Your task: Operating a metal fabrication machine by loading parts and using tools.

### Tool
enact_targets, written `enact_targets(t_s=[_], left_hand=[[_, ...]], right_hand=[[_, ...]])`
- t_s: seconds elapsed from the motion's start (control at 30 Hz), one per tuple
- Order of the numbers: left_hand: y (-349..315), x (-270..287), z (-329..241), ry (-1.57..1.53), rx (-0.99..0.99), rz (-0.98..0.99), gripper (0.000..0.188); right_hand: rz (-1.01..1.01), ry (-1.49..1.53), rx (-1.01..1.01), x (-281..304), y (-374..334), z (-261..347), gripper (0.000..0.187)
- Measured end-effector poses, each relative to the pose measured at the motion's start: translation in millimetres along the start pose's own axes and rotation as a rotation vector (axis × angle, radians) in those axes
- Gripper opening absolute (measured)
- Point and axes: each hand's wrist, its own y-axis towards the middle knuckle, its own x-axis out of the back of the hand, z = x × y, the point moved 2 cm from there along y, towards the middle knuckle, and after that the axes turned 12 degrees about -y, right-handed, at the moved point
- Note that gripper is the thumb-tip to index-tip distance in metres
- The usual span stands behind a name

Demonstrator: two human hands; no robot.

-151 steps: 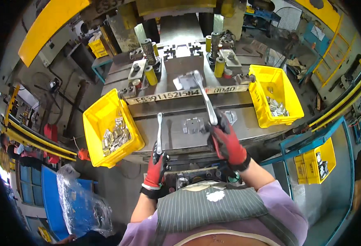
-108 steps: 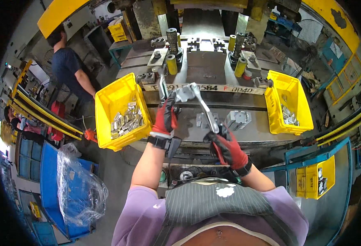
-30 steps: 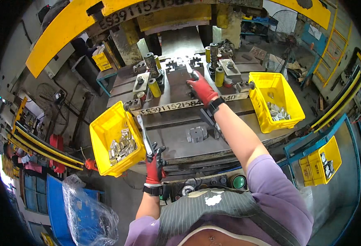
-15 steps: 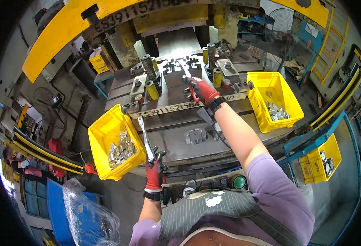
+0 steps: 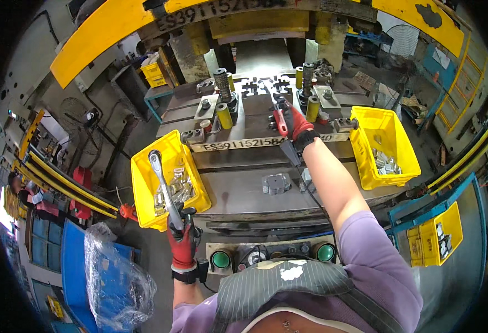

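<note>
My left hand (image 5: pixel 183 241), in a red and black glove, is closed around the lower end of a silver ratchet wrench (image 5: pixel 164 180). The wrench's round head is over the left yellow bin (image 5: pixel 204 195), which holds several small metal pieces. My right hand (image 5: pixel 293 119), gloved alike, reaches to the press die (image 5: pixel 252 86). Its fingers are closed on a red-handled tool (image 5: pixel 281 123); its exact kind is hard to make out. Beyond the fingers, a silver metal piece (image 5: pixel 270 87) lies at the die. Whether the tool touches it I cannot tell.
Dark guide posts (image 5: pixel 222 84) and yellow cylinders (image 5: pixel 313 108) flank the die. At right stands another yellow bin (image 5: pixel 388 180) with metal pieces. A metal block (image 5: pixel 276 183) lies on the front ledge; a cable passes my right forearm. Green buttons (image 5: pixel 325 253) sit on the panel before me.
My left hand has moved left with the wrench, whose head is now over the left bin. My right hand stays by the die. The whole view has shifted slightly.
</note>
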Motion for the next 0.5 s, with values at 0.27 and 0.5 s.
enact_targets(t_s=[0.27,0.5], left_hand=[[-11.6,22.8,13.2,-0.001,0.013,-0.018,0.053],[-21.2,134.6,39.4,0.285,-0.108,-0.192,0.048]], right_hand=[[-0.292,-0.527,-0.023,10.5,5.6,0.5,0.021],[-0.302,-0.788,0.070,-25.5,-147.4,0.5,0.023]])
